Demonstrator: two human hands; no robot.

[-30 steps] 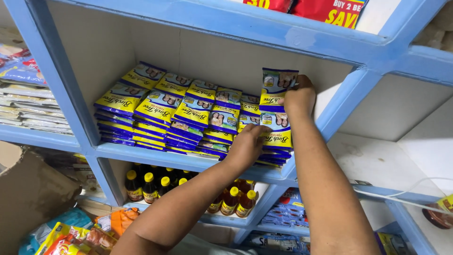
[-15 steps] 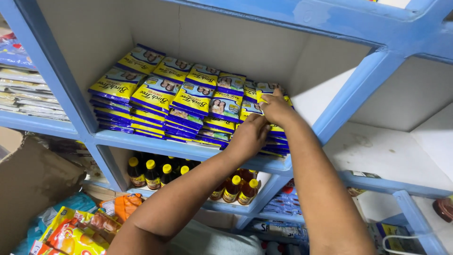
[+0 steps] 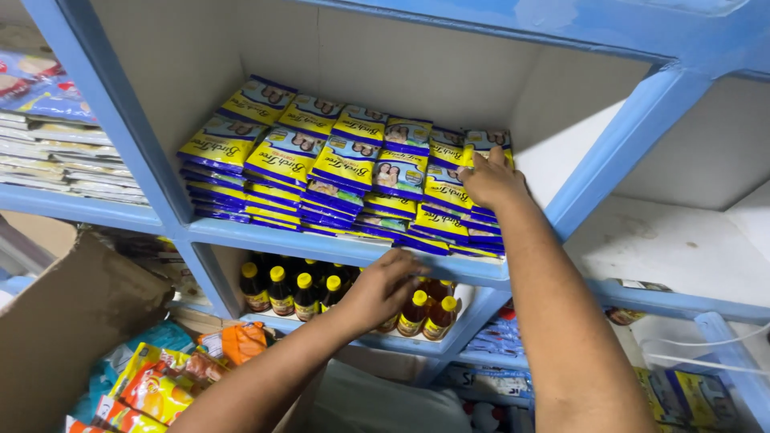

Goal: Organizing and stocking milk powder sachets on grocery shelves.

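The right hand [image 3: 491, 178] is laid palm-down on the rightmost stack of yellow-and-blue sachets [image 3: 469, 204], with its fingers spread flat and pressed on the topmost packet [image 3: 481, 144]; nothing is clamped between them. That packet lies directly beneath the fingertips, at the back right corner of the stacks, close to the pale rear wall of the compartment. Its long axis is seen to run from front to back, roughly in line with the forearm, with the far end tipped slightly upward.

The left hand [image 3: 385, 285] is held lower, with its fingers curled against the front edge of the blue shelf [image 3: 321, 244], just beneath the front row of sachets. The fingers are drawn loosely together; whether anything is gripped by them cannot be told.

The sachets are arranged in several neat stacks in two rows across the shelf, overlapped like shingles, their long sides all pointed toward the rear wall. The stacks to the left of the right hand are untouched.

Below the shelf, a row of dark bottles with yellow caps [image 3: 297, 293] is stood upright, just beside the left hand. Further down at the left, a brown cardboard box [image 3: 72, 321] and a heap of orange and yellow snack packets [image 3: 160, 385] are seen. Flat stacked packets [image 3: 48, 160] are kept in the neighbouring compartment at the far left.
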